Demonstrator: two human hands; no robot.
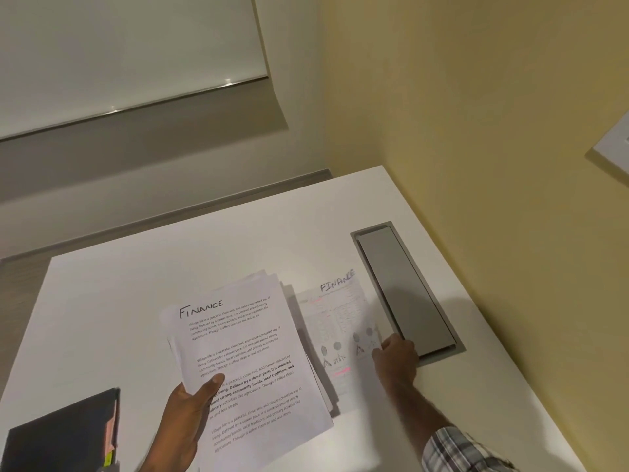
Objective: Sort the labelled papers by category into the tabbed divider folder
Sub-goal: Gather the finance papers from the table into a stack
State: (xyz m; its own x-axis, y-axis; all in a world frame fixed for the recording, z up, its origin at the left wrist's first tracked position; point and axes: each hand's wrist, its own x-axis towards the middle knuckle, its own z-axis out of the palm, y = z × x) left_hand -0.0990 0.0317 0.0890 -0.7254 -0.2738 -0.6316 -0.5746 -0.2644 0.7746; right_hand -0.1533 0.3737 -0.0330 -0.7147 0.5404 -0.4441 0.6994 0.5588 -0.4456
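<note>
Left hand (185,419) grips a stack of papers (245,366) at its lower left edge, thumb (212,383) pressed on the top sheet, fingers hidden beneath; stack held above the white table (119,301). Sheet count in the stack cannot be told; several offset edges show at its top and right. Top sheet headed "FINANCE" in handwriting, with 4 blocks of printed text below. Long axis of the stack runs from near the person to the far side, tilted a little to the right; heading at the far end. Right hand (396,356), in a plaid sleeve (459,451), pinches the lower right corner of 1 single sheet (340,321) lying on the table just right of the stack; that corner is lifted slightly. This sheet is also headed "FINANCE", carries tables, small figures and pink marks, blurred; long axis roughly parallel to the stack, heading at the far end. Its left part is covered by the stack. 1 dark tabbed divider folder (58,437) lies at the table's near left corner, closed, coloured tabs showing along its right edge, well apart from both hands. 1 grey recessed cover (405,287) is set into the table right of the single sheet, touching the right hand's far side.
</note>
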